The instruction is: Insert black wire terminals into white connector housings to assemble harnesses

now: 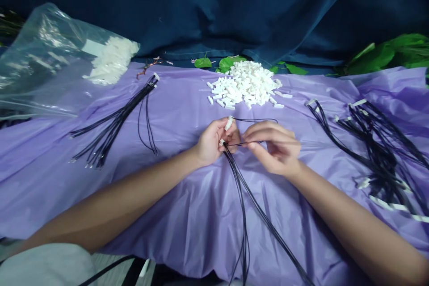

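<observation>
My left hand (216, 140) is closed around a white plastic connector (229, 123) gripped at the fingertips. A second small white connector end (221, 142) shows at its palm, and a bundle of black wires (246, 196) hangs from there toward the front edge. My right hand (275, 145), just to the right, pinches a thin black wire (239, 144) between thumb and fingers. Another black wire (254, 120) runs from the upper connector to behind the right fingers. Whether the pinched wire sits in a connector is too small to tell.
A pile of white connectors (250, 82) lies ahead on the purple cloth (181, 98). Black wire bundles lie at left (117, 120) and right (375, 143). A clear plastic bag (67, 49) with white pieces stands at back left. Green leaves (231, 61) line the blue curtain (201, 9).
</observation>
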### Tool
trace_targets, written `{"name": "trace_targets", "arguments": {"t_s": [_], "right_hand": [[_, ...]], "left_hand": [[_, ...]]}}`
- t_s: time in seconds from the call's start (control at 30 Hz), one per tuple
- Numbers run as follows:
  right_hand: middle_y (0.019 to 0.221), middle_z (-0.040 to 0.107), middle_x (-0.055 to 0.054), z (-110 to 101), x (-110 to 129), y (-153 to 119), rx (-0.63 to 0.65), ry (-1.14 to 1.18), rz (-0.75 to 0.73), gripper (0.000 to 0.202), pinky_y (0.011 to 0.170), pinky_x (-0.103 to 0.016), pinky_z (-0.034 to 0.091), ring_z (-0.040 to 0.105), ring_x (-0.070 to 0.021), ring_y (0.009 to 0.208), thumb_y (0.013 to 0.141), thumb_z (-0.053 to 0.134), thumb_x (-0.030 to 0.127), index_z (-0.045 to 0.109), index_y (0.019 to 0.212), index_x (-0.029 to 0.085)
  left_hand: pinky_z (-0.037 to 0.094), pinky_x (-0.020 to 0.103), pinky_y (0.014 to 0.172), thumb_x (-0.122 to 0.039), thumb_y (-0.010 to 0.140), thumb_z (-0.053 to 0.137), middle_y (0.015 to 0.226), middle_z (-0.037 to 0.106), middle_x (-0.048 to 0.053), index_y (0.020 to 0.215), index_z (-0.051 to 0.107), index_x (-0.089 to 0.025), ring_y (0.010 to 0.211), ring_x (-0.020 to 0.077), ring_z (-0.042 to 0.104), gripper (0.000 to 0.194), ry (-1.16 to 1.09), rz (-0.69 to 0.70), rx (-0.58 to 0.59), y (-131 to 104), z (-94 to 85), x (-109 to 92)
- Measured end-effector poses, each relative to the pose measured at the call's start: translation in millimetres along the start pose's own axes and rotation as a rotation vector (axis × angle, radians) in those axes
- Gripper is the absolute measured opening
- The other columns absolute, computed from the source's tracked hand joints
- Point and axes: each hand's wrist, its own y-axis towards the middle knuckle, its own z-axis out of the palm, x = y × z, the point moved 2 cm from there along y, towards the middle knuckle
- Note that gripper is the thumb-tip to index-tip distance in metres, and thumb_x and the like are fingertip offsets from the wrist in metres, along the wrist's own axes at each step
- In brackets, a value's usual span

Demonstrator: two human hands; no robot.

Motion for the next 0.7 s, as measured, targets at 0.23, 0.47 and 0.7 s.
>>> {"name": "trace_targets", "arguments": {"t_s": [0.23, 0.47, 0.7], "right_hand": [[0.081, 0.06, -0.005, -11, 0, 19, -0.283, 0.324, 0.517, 0.01, 0.063, -0.035, 0.058, 0.064, -0.0179, 0.074, 0.086, 0.056, 0.027, 0.051, 0.08, 0.02], [0.091, 0.063, -0.005, -41, 21, 44, -0.057, 0.535, 1.08, 0.015, 0.047, -0.021, 0.049, 0.06, -0.0119, 0.067, 0.085, 0.06, 0.032, 0.06, 0.08, 0.017], [0.08, 0.055, -0.002, -43, 27, 50, -0.412, 0.474, 0.767, 0.016, 0.059, -0.026, 0.046, 0.052, -0.0114, 0.067, 0.088, 0.055, 0.026, 0.059, 0.073, 0.02]], "left_hand": [[0.025, 0.017, 0.041, -0.032, 0.081, 0.036, 0.048, 0.025, -0.004, 0.059, 0.033, -0.017, 0.041, 0.0076, 0.032, 0.026, -0.066, -0.039, -0.015, 2, 0.2, 1], [0.026, 0.016, 0.04, -0.03, 0.08, 0.036, 0.048, 0.022, -0.005, 0.059, 0.032, -0.018, 0.04, 0.0074, 0.029, 0.024, -0.066, -0.045, -0.069, 4, -0.7, 1], [0.026, 0.016, 0.041, -0.031, 0.08, 0.034, 0.051, 0.026, -0.004, 0.06, 0.031, -0.018, 0.042, 0.0076, 0.03, 0.025, -0.014, -0.052, -0.057, 4, -1.2, 2]]}}
